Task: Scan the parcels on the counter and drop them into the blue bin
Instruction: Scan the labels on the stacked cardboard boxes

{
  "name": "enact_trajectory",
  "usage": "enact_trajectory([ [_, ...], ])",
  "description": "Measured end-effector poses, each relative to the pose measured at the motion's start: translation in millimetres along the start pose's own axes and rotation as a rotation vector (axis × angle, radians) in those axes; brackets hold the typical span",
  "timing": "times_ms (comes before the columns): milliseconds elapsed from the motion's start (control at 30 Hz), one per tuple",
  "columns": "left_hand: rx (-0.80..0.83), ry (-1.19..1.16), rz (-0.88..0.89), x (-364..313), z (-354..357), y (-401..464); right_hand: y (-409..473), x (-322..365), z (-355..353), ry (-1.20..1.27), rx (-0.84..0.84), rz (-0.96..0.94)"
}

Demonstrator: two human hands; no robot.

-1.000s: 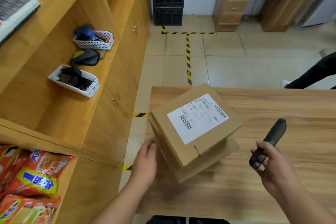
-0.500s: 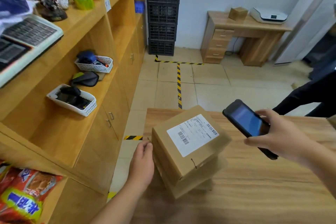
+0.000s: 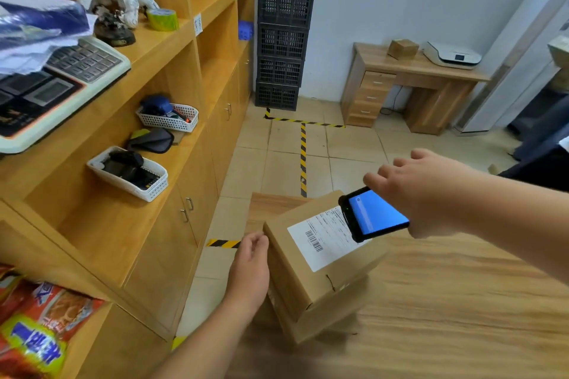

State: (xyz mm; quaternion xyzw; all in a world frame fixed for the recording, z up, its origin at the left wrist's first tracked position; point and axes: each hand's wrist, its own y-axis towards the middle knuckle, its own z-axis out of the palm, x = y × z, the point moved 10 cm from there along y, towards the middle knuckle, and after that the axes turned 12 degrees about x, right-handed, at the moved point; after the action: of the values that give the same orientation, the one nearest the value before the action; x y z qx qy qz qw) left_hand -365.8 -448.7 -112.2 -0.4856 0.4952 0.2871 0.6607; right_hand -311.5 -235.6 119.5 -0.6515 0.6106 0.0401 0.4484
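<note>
- the right hand (image 3: 428,191) is gripping a handheld scanner (image 3: 374,215), fingers curled over its far edge, blue screen facing up toward the camera.
- the scanner's front end is hanging just above the far right part of the shipping label (image 3: 323,237), so the barcode (image 3: 314,241) is lying toward the person and to the left of the scanner's nose; the device's long axis is running roughly along the label's long side.
- the left hand (image 3: 251,268) is resting loosely curled against the left side of the top cardboard parcel (image 3: 317,261), steadying it; whether it is truly gripping is hard to tell.
- that parcel is sitting skewed on a second cardboard parcel (image 3: 311,324), both at the left end of the wooden bench (image 3: 446,317).
- the top parcel is looking plain brown, square-edged, label facing up.
- the blue bin is not showing in this view.
</note>
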Motion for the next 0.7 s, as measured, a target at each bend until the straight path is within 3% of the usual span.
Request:
enact_trajectory([
  [233, 0.008, -0.008, 0.018, -2, 2, 3, 9, 18, -34, -0.221, 0.06, -0.04],
  [700, 0.023, -0.022, 0.006, 0, -1, 3, 24, 26, -44, -0.25, 0.056, -0.059],
])
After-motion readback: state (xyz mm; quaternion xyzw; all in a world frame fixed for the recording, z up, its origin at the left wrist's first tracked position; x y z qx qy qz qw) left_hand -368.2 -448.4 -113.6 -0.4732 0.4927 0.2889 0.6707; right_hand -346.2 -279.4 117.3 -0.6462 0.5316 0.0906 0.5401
